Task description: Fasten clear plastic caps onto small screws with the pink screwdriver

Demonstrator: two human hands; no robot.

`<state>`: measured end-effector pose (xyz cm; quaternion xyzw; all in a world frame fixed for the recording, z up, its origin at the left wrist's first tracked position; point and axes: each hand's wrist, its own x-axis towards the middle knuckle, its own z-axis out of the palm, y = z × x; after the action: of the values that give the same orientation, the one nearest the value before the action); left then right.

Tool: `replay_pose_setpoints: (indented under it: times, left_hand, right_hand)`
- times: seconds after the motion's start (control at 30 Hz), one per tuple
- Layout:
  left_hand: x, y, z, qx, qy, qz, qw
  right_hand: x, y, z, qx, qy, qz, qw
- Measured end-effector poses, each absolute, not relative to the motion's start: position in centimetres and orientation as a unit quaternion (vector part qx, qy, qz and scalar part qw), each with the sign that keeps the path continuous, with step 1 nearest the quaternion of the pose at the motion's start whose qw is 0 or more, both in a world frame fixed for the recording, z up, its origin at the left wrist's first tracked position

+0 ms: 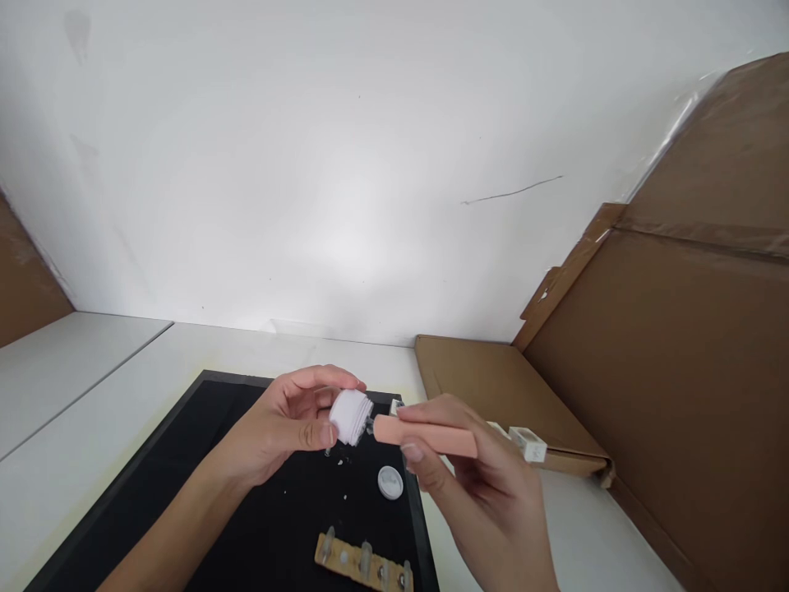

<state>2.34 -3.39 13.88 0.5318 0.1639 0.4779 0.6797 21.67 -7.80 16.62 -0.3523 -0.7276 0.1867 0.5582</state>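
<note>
Tilted on its side, a small white jar [350,417] with a threaded neck is pinched in my left hand [296,423], its mouth turned to the right. My right hand [474,469] grips a flat peach-coloured handle [425,436] between thumb and fingers. At the handle's left end, a small greyish tip sits right at the jar's mouth; whether it reaches inside I cannot tell. A round white lid [389,483] lies on the black mat [271,526] below my hands. Tiny white crumbs are scattered on the mat nearby.
Nearest me on the mat is a tan strip [351,563] with several clear upright pieces. A flat cardboard box [486,370] stands behind my right hand, with a small white block [528,444] at its front edge. Cardboard panels [696,329] and a white wall [345,164] enclose the table.
</note>
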Motion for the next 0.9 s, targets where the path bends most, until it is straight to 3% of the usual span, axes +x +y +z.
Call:
replay_pose_setpoints:
  times: [0.13,0.27,0.5,0.73,0.9]
  left_hand:
    - [2.5,-3.3,13.8,0.544,0.184,0.491,0.655]
    - [2.6,-3.3,13.6,0.544,0.204,0.502,0.64]
    - [2.4,-3.3,13.3,0.547,0.214,0.505,0.633]
    - [2.3,-3.2,13.3,0.517,0.193,0.491,0.674]
    - [2.4,-3.1,13.3,0.515,0.192,0.496,0.673]
  right_hand:
    - [21.9,-7.9,16.8,-0.302,-0.818,0.107,0.478]
    - [22.1,-7.7,16.8,-0.31,-0.836,0.115,0.438]
    - [21.9,-7.3,16.4,-0.311,-0.818,0.18,0.449]
    - [21.4,-7.1,15.9,-0.298,-0.748,0.229,0.547]
    - [21.1,-7.3,15.7,-0.305,-0.743,0.238,0.546]
